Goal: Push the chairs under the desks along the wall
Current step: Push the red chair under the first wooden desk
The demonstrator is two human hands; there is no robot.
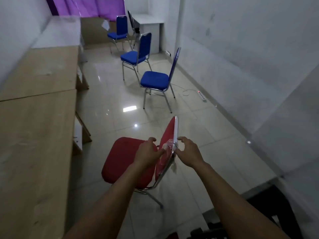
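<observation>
A red chair (124, 159) with a chrome frame stands in front of me, its seat facing the wooden desks (34, 118) along the left wall. My left hand (148, 152) is at the front face of its backrest, fingers spread. My right hand (188, 152) is at the back edge of the backrest, fingers curled but apart. Neither hand is closed around the frame. Three blue chairs stand out on the floor farther on: the nearest (155, 80), a middle one (134, 56) and a far one (119, 31).
A white desk (148, 21) stands at the far end with a dark chair (131, 19) beside it. A power strip (201, 96) and its cable lie on the tiles by the right wall. Purple curtains (86, 6) hang at the back. Dark furniture (259, 213) sits at lower right.
</observation>
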